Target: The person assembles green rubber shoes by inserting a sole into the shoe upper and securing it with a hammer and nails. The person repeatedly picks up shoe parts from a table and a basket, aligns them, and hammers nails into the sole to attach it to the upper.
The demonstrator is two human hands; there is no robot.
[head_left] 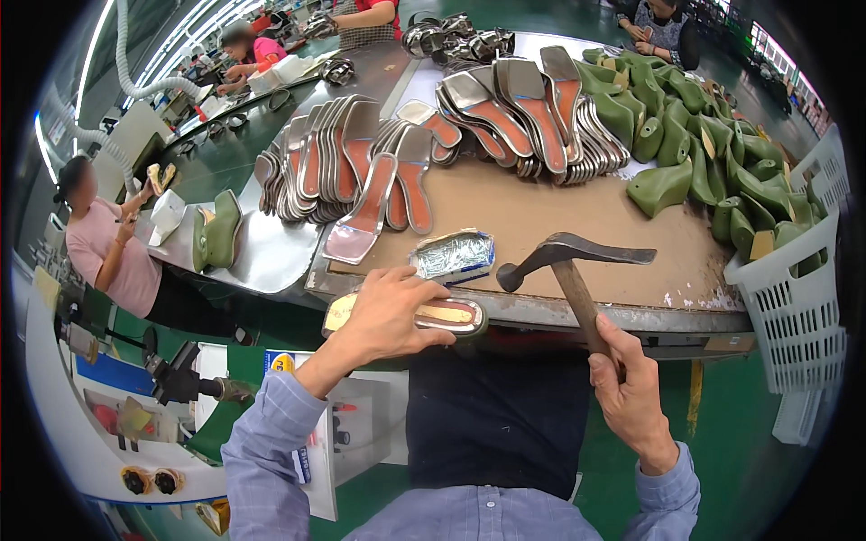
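Observation:
My left hand [388,314] is closed over a shoe last [460,316] at the table's near edge. A pale insole lies on the upturned sole of the last, and part of it is hidden under my fingers. In my right hand [629,383] is a cobbler's hammer [577,288], gripped by the lower end of its wooden handle. Its dark, curved metal head is raised, with the round face to the left and the thin end to the right. Just beyond the last sits a small open box [457,255] of silvery bits, probably tacks.
Stacks of metallic-edged insoles [338,158] and further insoles [532,113] spread across the table. Green shoe lasts [677,135] are heaped at right, beside a white plastic basket [794,307]. A pair of green lasts [216,230] stands at left. Co-workers sit beyond; one person [113,234] is at left.

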